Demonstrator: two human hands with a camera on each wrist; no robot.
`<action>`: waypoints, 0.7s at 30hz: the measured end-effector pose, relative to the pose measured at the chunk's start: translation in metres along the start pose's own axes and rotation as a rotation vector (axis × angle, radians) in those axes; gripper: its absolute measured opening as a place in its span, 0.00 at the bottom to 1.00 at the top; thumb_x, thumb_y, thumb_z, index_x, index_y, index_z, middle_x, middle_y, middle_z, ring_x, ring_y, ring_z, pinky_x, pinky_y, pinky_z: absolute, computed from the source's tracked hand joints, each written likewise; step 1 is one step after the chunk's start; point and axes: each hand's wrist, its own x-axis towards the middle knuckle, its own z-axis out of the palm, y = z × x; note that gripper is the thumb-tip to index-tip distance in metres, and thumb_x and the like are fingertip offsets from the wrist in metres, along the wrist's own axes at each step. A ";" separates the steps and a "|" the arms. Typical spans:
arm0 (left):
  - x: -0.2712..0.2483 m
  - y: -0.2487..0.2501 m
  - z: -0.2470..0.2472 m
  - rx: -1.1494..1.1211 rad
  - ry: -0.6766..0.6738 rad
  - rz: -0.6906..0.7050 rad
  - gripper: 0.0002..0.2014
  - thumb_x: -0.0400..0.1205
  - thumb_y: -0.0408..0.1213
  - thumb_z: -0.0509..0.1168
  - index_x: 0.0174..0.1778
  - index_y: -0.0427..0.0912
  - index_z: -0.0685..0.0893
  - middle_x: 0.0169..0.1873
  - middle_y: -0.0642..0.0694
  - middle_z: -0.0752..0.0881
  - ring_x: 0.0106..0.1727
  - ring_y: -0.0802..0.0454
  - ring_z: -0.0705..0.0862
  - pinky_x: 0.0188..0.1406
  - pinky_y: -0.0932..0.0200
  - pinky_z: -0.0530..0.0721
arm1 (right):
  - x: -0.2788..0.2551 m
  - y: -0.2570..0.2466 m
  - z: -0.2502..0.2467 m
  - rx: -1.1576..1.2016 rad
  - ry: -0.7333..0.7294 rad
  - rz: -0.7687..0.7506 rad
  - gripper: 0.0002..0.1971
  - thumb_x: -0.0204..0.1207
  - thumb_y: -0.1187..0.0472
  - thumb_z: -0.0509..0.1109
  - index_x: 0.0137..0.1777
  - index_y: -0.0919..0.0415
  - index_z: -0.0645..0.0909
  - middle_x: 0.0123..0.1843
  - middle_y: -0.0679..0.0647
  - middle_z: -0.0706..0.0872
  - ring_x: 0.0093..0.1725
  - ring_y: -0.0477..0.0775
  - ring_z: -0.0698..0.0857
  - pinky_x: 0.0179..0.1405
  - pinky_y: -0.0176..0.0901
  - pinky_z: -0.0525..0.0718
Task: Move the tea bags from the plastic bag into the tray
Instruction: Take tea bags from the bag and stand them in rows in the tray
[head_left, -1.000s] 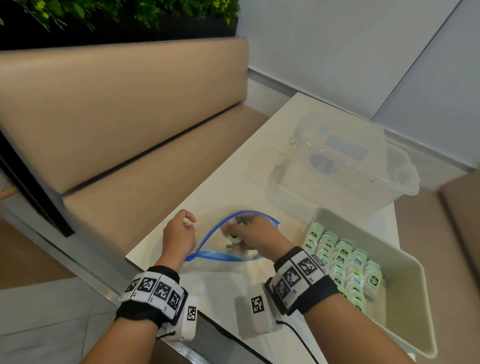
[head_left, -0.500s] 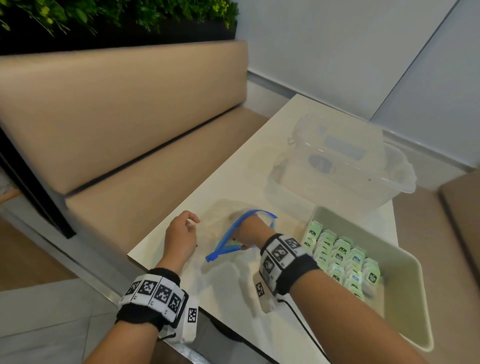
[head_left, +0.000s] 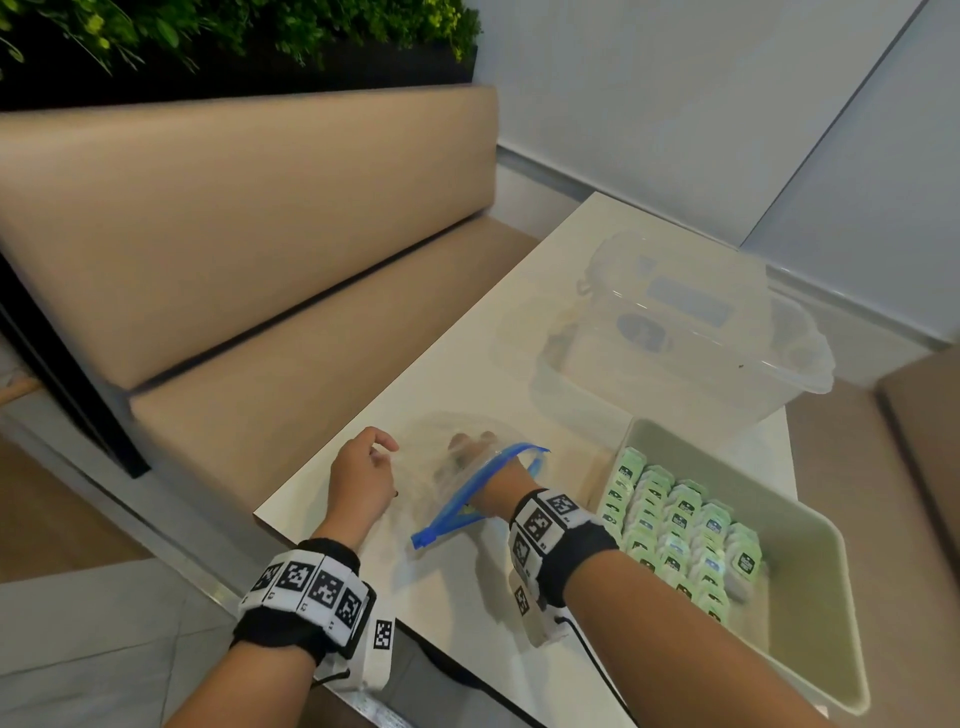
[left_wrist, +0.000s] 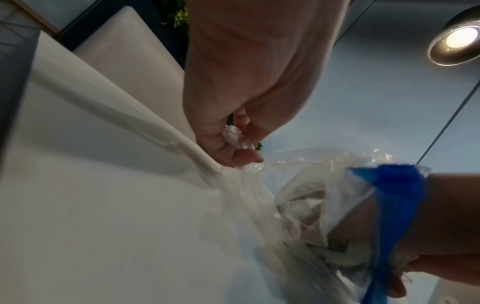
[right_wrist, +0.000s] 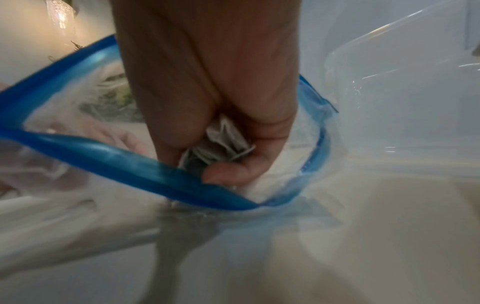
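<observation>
So the right hand (right_wrist: 207, 92) is buried inside the plastic bag (head_left: 441, 457), past the blue zip rim (head_left: 483, 483), which sits round the wrist. Its fingers (right_wrist: 228, 170) are curled round a small clump of tea bags (right_wrist: 223, 144), as the right wrist view shows pretty clearly. The left hand (head_left: 361, 478) sits just beside it toward the near left edge of the surface (head_left: 467, 597), pinching a bit of the bag's clear film (left_wrist: 235, 137) between thumb and fingers to hold it in place.

Handling-wise, my guess: these sachets are super light, soft and crushable, with slick paper wrappers, so a loose handful could shed one on the way out. I'd cup them from underneath rather than squeeze hard. The bag itself is floppy and slippery film, and the stiff blue zip strip is the best place to grab it, though pinching the film works for anchoring.

The bag lies flat near the front left corner of the surface, long axis running roughly from the near side toward the far side, mouth facing the person. The tray (head_left: 810, 525) is at the near right edge, just beside the bag, already holding tidy rows of green sachets (head_left: 675, 525) standing on edge at its left end. The right end looks free. A clear tub (head_left: 675, 353) sits behind it.
</observation>
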 end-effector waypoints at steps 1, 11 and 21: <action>0.000 0.000 0.000 -0.005 0.004 -0.005 0.14 0.82 0.24 0.51 0.43 0.43 0.79 0.40 0.43 0.77 0.31 0.42 0.81 0.22 0.65 0.72 | -0.001 0.001 0.002 0.039 0.015 0.004 0.20 0.84 0.52 0.56 0.71 0.61 0.70 0.62 0.58 0.79 0.68 0.60 0.76 0.71 0.58 0.67; 0.001 0.006 0.001 -0.019 0.019 0.027 0.14 0.81 0.22 0.51 0.46 0.40 0.80 0.41 0.43 0.74 0.42 0.32 0.84 0.19 0.74 0.71 | 0.006 0.010 0.018 0.291 0.040 -0.064 0.20 0.82 0.61 0.61 0.73 0.65 0.71 0.71 0.64 0.77 0.69 0.63 0.78 0.48 0.39 0.72; 0.004 -0.001 -0.011 -0.046 0.051 -0.026 0.15 0.80 0.21 0.50 0.43 0.42 0.79 0.43 0.43 0.74 0.35 0.39 0.81 0.23 0.67 0.73 | -0.004 0.025 0.024 0.980 0.058 -0.027 0.06 0.77 0.57 0.69 0.51 0.55 0.78 0.42 0.51 0.82 0.33 0.48 0.82 0.29 0.37 0.85</action>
